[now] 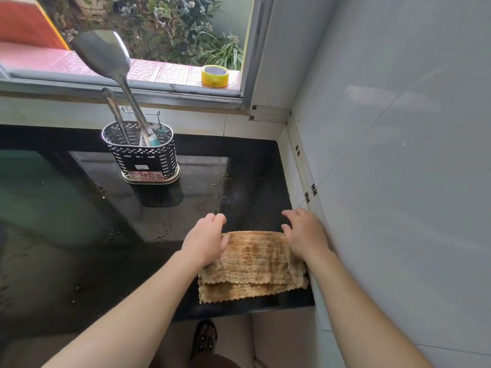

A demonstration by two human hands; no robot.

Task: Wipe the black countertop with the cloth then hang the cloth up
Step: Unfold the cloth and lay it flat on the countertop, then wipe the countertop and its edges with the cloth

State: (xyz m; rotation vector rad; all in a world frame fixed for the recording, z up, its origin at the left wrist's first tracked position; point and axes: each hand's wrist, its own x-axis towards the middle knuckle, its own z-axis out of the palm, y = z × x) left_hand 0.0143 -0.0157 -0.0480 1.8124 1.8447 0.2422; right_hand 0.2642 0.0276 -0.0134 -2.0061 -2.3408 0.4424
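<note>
A tan, stained cloth (252,264) lies folded on the black countertop (79,261) near its front right corner. My left hand (206,240) grips the cloth's left far corner, fingers curled over the edge. At the right far corner my right hand (305,233) holds the cloth too, close to the white tiled wall. The fold's upper layer sits a little back from the lower layer's scalloped edge. Water droplets dot the counter to the left of the cloth.
A perforated metal utensil holder (143,155) with a large steel spatula (103,54) stands at the counter's back. A yellow tape roll (214,76) sits on the window sill. The tiled wall (398,181) bounds the right side. A sandalled foot (204,338) shows below the counter edge.
</note>
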